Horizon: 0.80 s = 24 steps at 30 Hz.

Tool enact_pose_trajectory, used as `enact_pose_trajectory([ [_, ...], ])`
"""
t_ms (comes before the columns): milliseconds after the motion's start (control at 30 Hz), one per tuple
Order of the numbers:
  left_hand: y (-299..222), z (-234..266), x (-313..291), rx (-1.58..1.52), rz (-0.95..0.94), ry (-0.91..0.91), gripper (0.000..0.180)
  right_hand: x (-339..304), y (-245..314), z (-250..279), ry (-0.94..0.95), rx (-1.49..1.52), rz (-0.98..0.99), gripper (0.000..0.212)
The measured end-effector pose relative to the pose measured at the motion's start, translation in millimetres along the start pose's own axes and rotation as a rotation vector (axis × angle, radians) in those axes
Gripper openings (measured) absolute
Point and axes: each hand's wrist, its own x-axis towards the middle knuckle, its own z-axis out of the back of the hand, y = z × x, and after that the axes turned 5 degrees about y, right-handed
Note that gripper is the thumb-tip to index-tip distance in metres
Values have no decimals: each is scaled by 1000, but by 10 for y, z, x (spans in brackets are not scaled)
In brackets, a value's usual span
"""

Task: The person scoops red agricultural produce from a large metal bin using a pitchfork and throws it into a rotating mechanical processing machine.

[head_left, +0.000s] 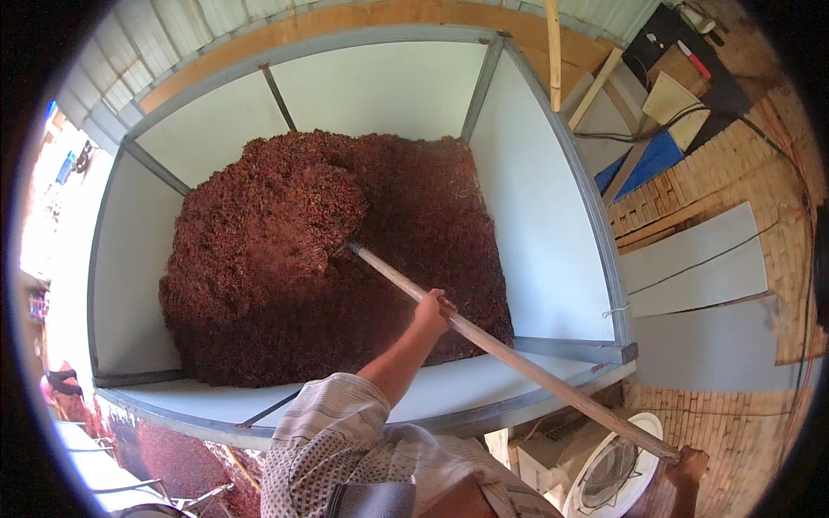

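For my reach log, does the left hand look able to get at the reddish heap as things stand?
Probably, once its grip loosens: the left hand is closed around the wooden handle, but appears past the bin's near wall, the reddish heap uncovered beyond.

We see a pale corrugated wall at upper left, bright light along the left edge, and slatted wood with pale panels at right

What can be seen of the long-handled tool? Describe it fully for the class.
The tool has a long, round, light-brown handle, apparently wooden, with a dark fitting at its far end. Its head cannot be made out in the reddish-brown heap. It slants across the white-walled bin's near edge. The left hand grips it partway along, the right hand near its near end.
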Motion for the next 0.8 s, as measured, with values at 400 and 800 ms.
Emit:
enact_pose_trajectory([
  [400, -48, -47, -196, 36, -25, -17, 21, -56, 61, 14, 108, -50, 3, 21],
  [800, -741, 280, 146, 127, -91, 4, 21, -434, 875, 332, 144, 52, 4, 14],
])
